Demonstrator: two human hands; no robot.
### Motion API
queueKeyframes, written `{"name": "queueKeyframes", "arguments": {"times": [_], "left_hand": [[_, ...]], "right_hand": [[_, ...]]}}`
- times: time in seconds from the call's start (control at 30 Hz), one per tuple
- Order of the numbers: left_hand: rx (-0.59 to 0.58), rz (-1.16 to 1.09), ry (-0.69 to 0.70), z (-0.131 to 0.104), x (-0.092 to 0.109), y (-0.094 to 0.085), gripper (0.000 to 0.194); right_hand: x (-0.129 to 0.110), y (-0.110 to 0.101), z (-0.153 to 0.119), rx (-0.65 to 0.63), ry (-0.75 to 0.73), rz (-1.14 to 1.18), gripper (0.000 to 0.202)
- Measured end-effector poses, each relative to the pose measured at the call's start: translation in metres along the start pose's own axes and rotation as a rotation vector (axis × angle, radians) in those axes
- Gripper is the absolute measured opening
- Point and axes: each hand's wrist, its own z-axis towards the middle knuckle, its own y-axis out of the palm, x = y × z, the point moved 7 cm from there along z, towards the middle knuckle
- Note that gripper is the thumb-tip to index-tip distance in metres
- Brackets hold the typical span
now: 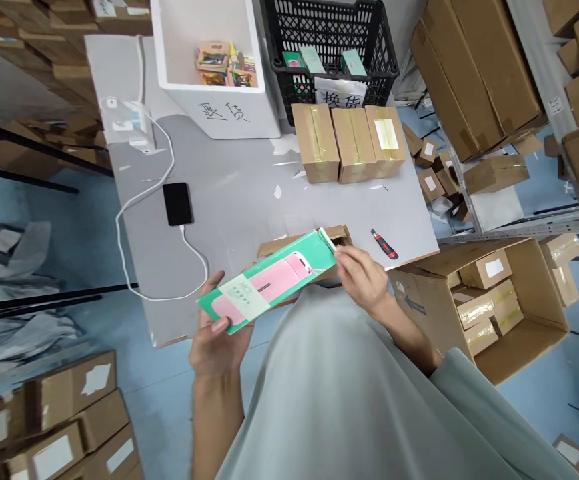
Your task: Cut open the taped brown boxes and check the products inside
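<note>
Head camera view, looking down: a person's bare L hand (222, 350) and R hand (362, 277) are holding a flat, rectangular green card box with a pink printed panel (274, 280) in the air, just above the near edge of a pale grey table (239, 170). The L hand is gripping the lower-L end, thumb curling over the near corner, fingers round the far edge, w/ no more gap than the box's width. The R hand is pinching the opposite end btwn thumb & fingertips, almost closed, by a raised white edge, prob. an end flap; exactly what the tips have hold of, can't tell. Doing this well prob. means the L hand staying firm but light, so the card isn't creasing, w/ the R hand working the flap along its fold, not tearing it. The long axis is running diagonally, lower L to upper R; the flap end is pointing up & R, beyond the person's lap, & the printed face is facing the camera. Partly hidden behind it, a brown cardboard carton (339, 235) is sitting at the table edge. Nearby, a red-and-black box cutter (384, 245) is lying to the R, a black rectangular phone (178, 204) on a white cable (137, 195) to the L.
</note>
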Motion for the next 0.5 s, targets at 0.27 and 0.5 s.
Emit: {"name": "queueKeyframes", "arguments": {"times": [0.27,0.5], "left_hand": [[0.085,-0.080,0.004,0.007,-0.001,-0.005,0.073],[0.093,-0.156,-0.058,0.017,-0.007,-0.028,0.069]], "right_hand": [[-0.031,-0.014,0.013,-0.034,-0.291,-0.087,0.030],[-0.026,-0.035,0.023,-0.033,-0.225,-0.035,0.063]]}}
